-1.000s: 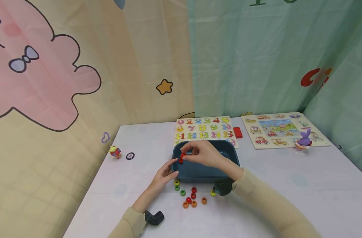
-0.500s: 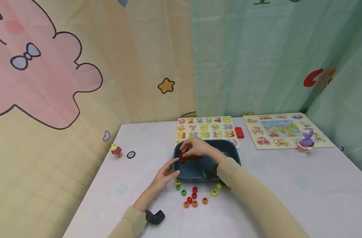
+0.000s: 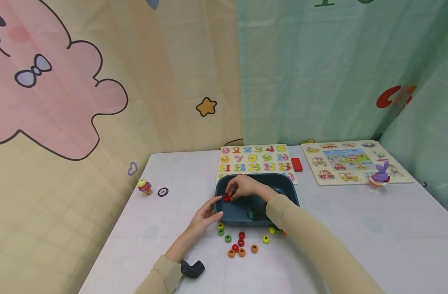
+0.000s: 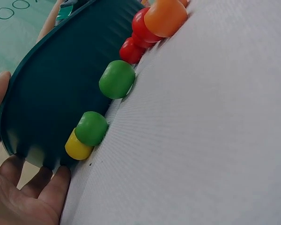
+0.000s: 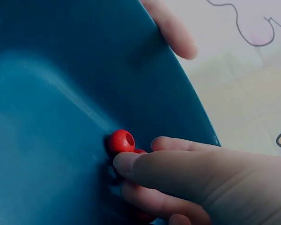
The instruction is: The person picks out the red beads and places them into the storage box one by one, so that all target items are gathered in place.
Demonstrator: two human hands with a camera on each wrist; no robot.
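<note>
Reaching into the dark blue plastic basin (image 3: 242, 210), my right hand (image 3: 246, 185) is low at its left end. In the right wrist view, one red bead (image 5: 122, 141) with a hole shows in front of the thumb (image 5: 126, 161). Between thumb and fingers, that hand pinches a second red bead (image 5: 140, 151), mostly hidden. More red shows beneath the fingers. My left hand (image 3: 200, 218) rests its extended fingers against the outside of the basin's left end. Near it, a yellow bead (image 4: 78, 145) and green beads (image 4: 117, 79) lie along the basin's front wall.
Several red, orange (image 3: 254, 248) and yellow beads lie in front of the basin. Behind it are a number puzzle board (image 3: 253, 157), a red block (image 3: 296, 164) and a vehicle puzzle board (image 3: 350, 161). A purple rabbit figure (image 3: 380, 173) and a small toy figure (image 3: 144, 186) stand aside.
My right hand has lowered its red bead from above the basin to beside the other red one on its floor. The right forearm has shifted over the front rim. My left hand stays put.
</note>
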